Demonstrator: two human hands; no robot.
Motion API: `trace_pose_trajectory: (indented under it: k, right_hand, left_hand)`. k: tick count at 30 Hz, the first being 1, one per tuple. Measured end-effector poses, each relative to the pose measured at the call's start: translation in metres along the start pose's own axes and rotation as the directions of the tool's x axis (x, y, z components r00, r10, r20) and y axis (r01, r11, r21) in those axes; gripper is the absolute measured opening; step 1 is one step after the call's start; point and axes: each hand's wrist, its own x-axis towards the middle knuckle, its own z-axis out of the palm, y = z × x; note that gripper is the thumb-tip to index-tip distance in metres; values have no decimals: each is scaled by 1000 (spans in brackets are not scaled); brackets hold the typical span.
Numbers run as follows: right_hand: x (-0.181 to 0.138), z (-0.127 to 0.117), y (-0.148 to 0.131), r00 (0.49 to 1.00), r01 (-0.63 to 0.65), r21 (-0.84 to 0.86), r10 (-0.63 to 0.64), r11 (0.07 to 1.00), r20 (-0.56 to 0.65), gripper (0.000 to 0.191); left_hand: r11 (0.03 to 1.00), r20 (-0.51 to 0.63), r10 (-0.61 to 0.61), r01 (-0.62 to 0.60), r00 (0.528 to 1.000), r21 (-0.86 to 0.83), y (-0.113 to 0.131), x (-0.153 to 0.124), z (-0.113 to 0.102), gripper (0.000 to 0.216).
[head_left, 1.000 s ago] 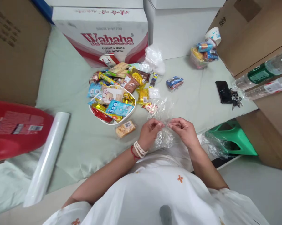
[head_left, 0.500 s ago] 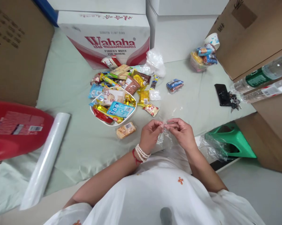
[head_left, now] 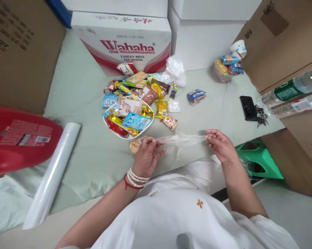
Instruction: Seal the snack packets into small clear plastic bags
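Observation:
A clear plastic bag (head_left: 181,139) is stretched sideways between my two hands, above the front part of the table. My left hand (head_left: 147,155) pinches its left end between thumb and fingers, and my right hand (head_left: 220,145) pinches the other end. Partly hidden behind my left hand lies a wrapped biscuit pack (head_left: 135,146). Just beyond, a white bowl (head_left: 119,136) holds several wrapped snacks, among them a light blue packet (head_left: 136,121). More snack packets are heaped behind the bowl, and a small red-and-cream packet (head_left: 168,122) rests to its right.
A Wahaha carton (head_left: 130,41) stands at the back. Farther right are a blue snack packet (head_left: 196,96), a clear tub of snacks (head_left: 221,73), a black phone (head_left: 248,108) with keys, and plastic bottles (head_left: 293,84). A plastic roll (head_left: 53,173) and red container (head_left: 23,138) lie left.
My hands were close together at the bunched plastic bag; now they are wide apart, left hand moved left, right hand moved right, pulling the bag out into a taut strip. The view has shifted slightly.

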Motion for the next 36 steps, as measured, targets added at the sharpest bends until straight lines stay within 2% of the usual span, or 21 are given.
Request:
trace_pose_trajectory:
  k: [5,8,10,12,14,16,17,19,21,23,25,27,29,31,33,36]
  right_hand:
    - [3,-27,-3,994,108,-100,-111,989,-26,29]
    - [4,-48,-9,989,148,-301,-150,942,18,26]
    - [2,-54,-14,972,234,-551,-214,801,101,28]
    - [0,-49,-19,913,399,-722,-312,565,262,37]
    - [-1,-35,-21,815,572,-737,-349,359,462,54]
    - [2,-15,-17,727,683,-684,-335,257,600,60]
    - [7,-5,-13,698,713,-660,-325,237,638,54]
    - [18,11,-5,673,739,-620,-317,264,668,29]
    - [30,19,0,702,708,-587,-304,392,644,16]
    - [41,19,0,796,574,-547,-260,609,546,19]
    - [52,16,-5,900,347,-457,-153,819,409,26]
    - [62,13,-11,953,136,-346,-26,928,303,34]
    - [72,12,-16,975,33,-310,37,950,217,39]
    - [79,11,-20,993,54,-346,-15,937,116,40]
    - [77,8,-22,981,185,-426,-189,885,34,39]
    - [52,-4,-22,898,364,-576,-439,732,9,40]
  left_hand:
    - [999,-39,24,-25,999,-26,3,-4,-10,38]
    - [1000,-49,-12,11,999,-6,6,-5,-10,38]
    - [999,-74,-15,19,997,50,5,-5,-6,37]
    - [993,-101,2,10,995,117,2,-6,3,36]
    - [985,-103,18,0,994,174,-3,-4,13,36]
    - [976,-88,16,3,996,218,-9,-2,22,37]
    - [971,-84,12,9,996,237,-11,0,25,37]
    - [962,-89,2,22,996,273,-14,4,28,38]
    - [953,-104,3,29,995,302,-15,7,26,37]
    - [948,-112,1,35,994,318,-13,10,22,35]
    - [944,-120,-6,46,993,328,-10,12,17,32]
    - [940,-140,-18,64,990,334,-6,12,15,30]
    - [936,-160,-36,90,986,340,-4,12,14,30]
    - [931,-164,-70,123,984,343,-2,9,16,37]
    - [920,-144,-84,132,986,370,-1,3,18,48]
    - [869,-143,-47,111,989,481,1,-8,20,66]
